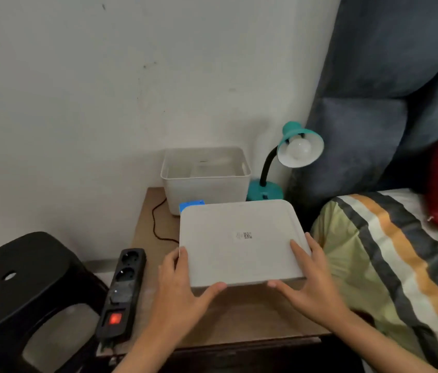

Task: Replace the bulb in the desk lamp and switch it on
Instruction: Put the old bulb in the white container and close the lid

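Both hands hold the white lid (239,243) over the small wooden table (242,316), the left hand (183,289) gripping its near left corner and the right hand (309,281) its near right corner, thumbs under the front edge. Behind it the open white bin (204,181) sits against the wall, contents too blurred to name. The teal desk lamp (279,168) stands just right of the bin, unlit white bulb (298,149) in its shade, and a black power strip (123,289) lies along the table's left edge.
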The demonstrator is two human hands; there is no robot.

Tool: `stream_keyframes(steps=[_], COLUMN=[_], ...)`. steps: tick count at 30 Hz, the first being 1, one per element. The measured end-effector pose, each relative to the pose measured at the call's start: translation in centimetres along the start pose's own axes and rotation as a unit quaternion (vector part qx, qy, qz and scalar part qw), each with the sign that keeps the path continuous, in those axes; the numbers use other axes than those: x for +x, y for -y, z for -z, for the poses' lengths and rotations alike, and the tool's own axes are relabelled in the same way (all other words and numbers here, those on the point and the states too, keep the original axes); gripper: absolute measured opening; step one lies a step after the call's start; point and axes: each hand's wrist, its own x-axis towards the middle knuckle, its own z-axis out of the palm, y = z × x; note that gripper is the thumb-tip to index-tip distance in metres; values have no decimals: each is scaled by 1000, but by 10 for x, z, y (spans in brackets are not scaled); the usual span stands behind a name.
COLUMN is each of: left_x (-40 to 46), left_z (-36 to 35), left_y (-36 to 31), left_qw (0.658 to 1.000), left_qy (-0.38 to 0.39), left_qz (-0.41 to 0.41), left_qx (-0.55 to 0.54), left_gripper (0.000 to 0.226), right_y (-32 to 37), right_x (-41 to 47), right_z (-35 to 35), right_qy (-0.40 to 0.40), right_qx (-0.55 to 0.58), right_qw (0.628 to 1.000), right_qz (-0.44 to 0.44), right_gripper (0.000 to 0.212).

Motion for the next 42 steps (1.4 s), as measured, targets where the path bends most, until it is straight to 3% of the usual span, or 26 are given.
stream_keyframes(steps=[7, 14, 16, 20, 23, 29, 34, 38, 42], left_x=[-48, -39, -24, 33, 86, 170, 212, 232, 241], left_z=[-43, -49, -41, -24, -15, 0, 5, 2, -3], left_y=[31, 45, 42, 24, 9, 12, 16, 21, 31], left_qw=[991, 980, 986, 996, 994, 995, 992, 991, 991], left_qy=[103, 143, 119, -1, -69, -80, -64, -56, -61], left_qz=[56, 18, -1, -75, -79, 9, 75, 106, 107], left_qx=[67, 135, 120, 51, 18, 51, 75, 62, 43], left_gripper=[100, 89, 87, 62, 54, 77, 89, 93, 93], right_y=[-36, -35, -24, 8, 35, 43, 34, 26, 22], right_x=[-61, -52, -35, 11, 51, 110, 132, 134, 136], right_z=[-34, -41, -38, -48, -70, -108, -130, -125, -97], right_qy=[71, 140, 117, 61, 52, 93, 112, 63, -24], right_qx=[-11, -82, -73, -25, 46, 22, 23, 95, 167], right_qw=[996, 983, 987, 996, 996, 991, 990, 991, 985], right_qz=[-49, -84, -80, -54, -50, -91, -84, -64, 35], right_gripper=[114, 125, 117, 78, 67, 69, 57, 42, 42])
